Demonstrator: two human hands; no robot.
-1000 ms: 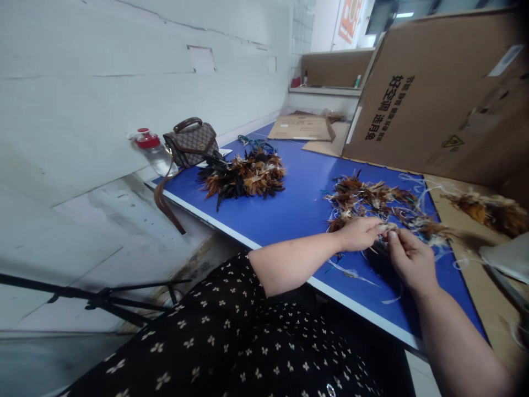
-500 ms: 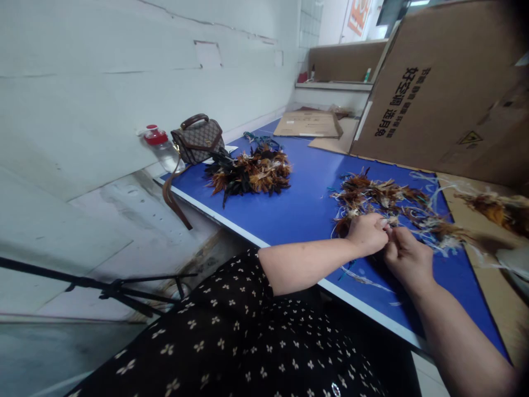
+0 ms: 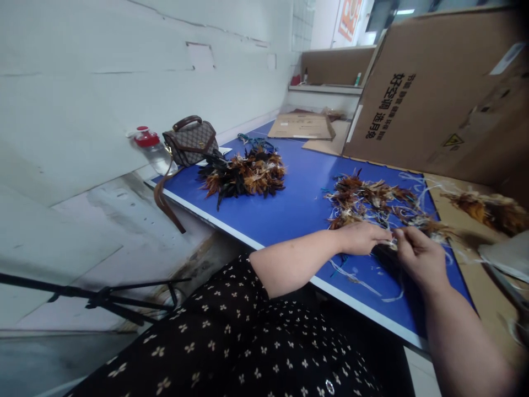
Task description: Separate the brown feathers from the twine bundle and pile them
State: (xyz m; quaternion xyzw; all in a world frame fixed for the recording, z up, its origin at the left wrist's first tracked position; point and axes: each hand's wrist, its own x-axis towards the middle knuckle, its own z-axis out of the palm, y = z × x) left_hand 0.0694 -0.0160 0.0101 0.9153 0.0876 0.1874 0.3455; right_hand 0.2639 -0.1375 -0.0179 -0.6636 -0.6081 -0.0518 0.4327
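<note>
My left hand [image 3: 361, 237] and my right hand [image 3: 419, 256] meet over the blue table [image 3: 297, 209], fingertips pinched together on a small dark feather bundle with pale string [image 3: 388, 251]. Just beyond my hands lies a loose spread of brown feathers and white strings [image 3: 378, 201]. A tidier heap of brown, orange and black feathers [image 3: 243, 175] sits farther left on the table. What exactly sits between my fingertips is partly hidden.
A patterned handbag [image 3: 190, 140] with a hanging strap and a red-capped bottle [image 3: 152, 149] stand at the table's left corner. Large cardboard boxes [image 3: 438, 94] stand along the right. More feathers [image 3: 491, 212] lie on cardboard at right. A black tripod [image 3: 103, 298] stands on the floor.
My hands have stayed together on the feather bundle, shifting slightly while the fingers work. The view has swung a little and back. The feather heaps have not moved.
</note>
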